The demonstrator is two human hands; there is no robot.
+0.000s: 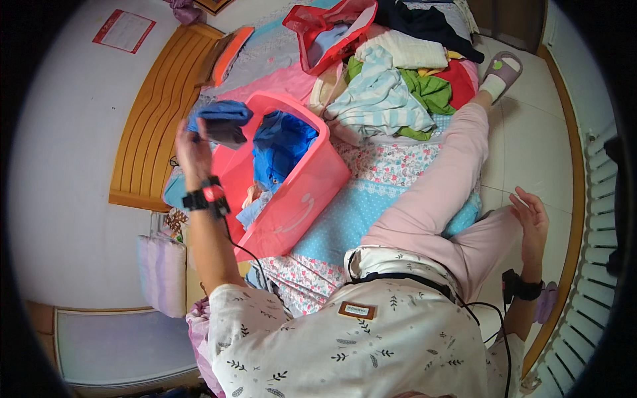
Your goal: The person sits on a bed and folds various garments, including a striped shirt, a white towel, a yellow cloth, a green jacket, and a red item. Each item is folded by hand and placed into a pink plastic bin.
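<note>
My left hand (pixel 194 151) is raised at the left rim of a pink plastic storage bin (pixel 315 209). It grips a folded blue garment (pixel 229 111) with a darker underside; its exact kind cannot be made out. Inside the bin lie a bright blue crumpled garment (pixel 282 149) and a light blue cloth (pixel 255 209). Off to the right, my right hand (pixel 533 222) is lifted beside my bent knee, fingers apart and holding nothing.
Beyond the bin, a heap on the bed holds a striped light blue cloth (pixel 378 93), a green cloth (pixel 428 93) and a red mesh bag (pixel 332 36). A wooden headboard (pixel 156 119) stands left; a white radiator (pixel 587 285) lines the right wall. Cables hang from both wrists.
</note>
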